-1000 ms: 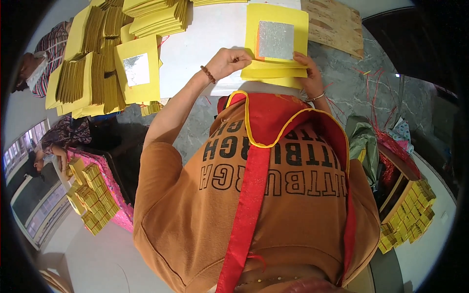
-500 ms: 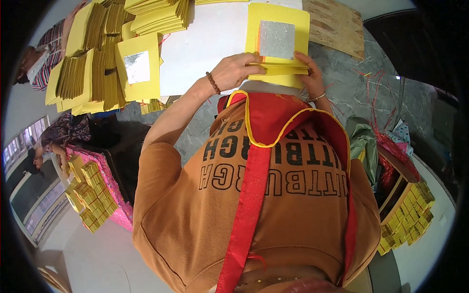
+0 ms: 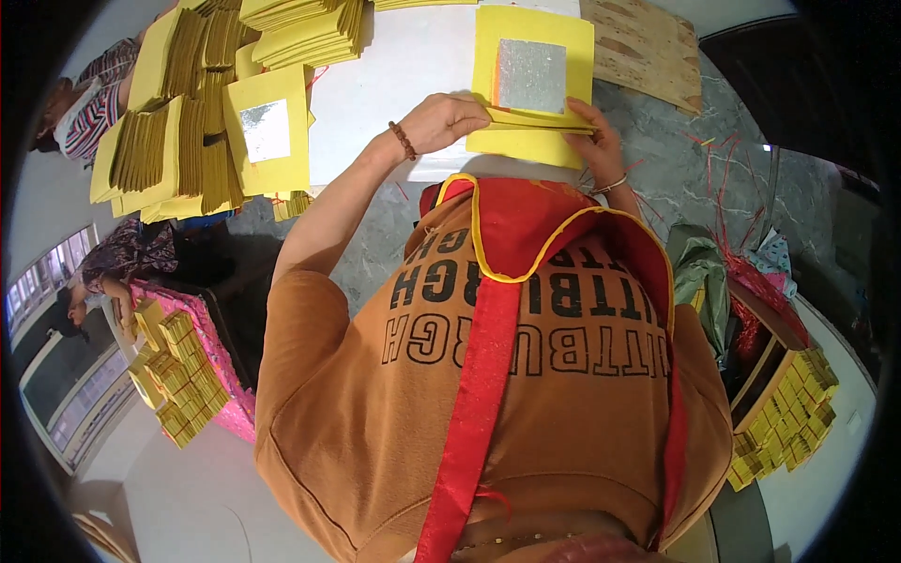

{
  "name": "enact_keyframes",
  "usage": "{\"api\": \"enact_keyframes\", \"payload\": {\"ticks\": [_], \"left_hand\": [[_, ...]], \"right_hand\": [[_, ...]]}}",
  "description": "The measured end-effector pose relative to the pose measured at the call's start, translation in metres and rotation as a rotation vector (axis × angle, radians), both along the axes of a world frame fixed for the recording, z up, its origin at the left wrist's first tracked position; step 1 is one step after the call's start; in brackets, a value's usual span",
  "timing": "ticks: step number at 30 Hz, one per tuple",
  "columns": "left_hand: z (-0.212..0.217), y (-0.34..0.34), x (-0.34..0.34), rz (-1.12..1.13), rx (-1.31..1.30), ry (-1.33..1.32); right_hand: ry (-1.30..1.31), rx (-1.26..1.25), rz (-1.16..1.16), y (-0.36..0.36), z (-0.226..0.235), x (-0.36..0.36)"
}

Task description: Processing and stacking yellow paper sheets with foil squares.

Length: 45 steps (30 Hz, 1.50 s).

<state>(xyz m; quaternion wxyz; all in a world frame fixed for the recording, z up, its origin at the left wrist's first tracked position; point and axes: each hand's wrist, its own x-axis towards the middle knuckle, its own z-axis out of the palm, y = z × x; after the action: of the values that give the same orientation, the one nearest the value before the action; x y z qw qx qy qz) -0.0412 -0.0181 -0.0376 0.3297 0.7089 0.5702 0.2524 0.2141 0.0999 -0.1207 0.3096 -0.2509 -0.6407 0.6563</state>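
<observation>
In front of me lies a yellow sheet of paper with a silver foil square and an orange strip along the foil's left side. Its near edge is raised into a narrow folded strip. My left hand is closed, pinching the left end of that strip between thumb and fingers. At the strip's right end, the thumb and fingers of my right hand grip the paper. More yellow paper shows beneath the fold, toward me. How many sheets lie under it is hidden.
Left on the white table stand stacks of folded yellow paper and another foil-faced sheet. A wooden board lies at the far right. Other people are at the left. Yellow bundles stand at the lower right.
My left hand has slid left along the fold to its end, its fingers drawn in. More of the yellow paper below the fold shows. My right hand stays almost in place.
</observation>
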Motion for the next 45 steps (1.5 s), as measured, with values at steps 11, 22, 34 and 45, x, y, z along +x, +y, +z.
{"api": "enact_keyframes", "payload": {"ticks": [11, 22, 34, 45], "left_hand": [[-0.003, -0.006, 0.015, -0.208, 0.408, 0.326], [-0.01, -0.008, 0.014, -0.214, 0.337, 0.288], [-0.004, -0.008, 0.014, -0.233, 0.336, 0.314], [-0.001, -0.009, 0.018, -0.229, 0.341, 0.348]], "right_hand": [[-0.065, 0.197, -0.055, 0.0, 0.009, -0.003], [-0.093, 0.243, -0.057, -0.001, 0.006, -0.002], [-0.076, 0.198, -0.05, -0.001, 0.005, -0.003], [-0.107, 0.219, -0.057, 0.001, -0.001, 0.0]]}}
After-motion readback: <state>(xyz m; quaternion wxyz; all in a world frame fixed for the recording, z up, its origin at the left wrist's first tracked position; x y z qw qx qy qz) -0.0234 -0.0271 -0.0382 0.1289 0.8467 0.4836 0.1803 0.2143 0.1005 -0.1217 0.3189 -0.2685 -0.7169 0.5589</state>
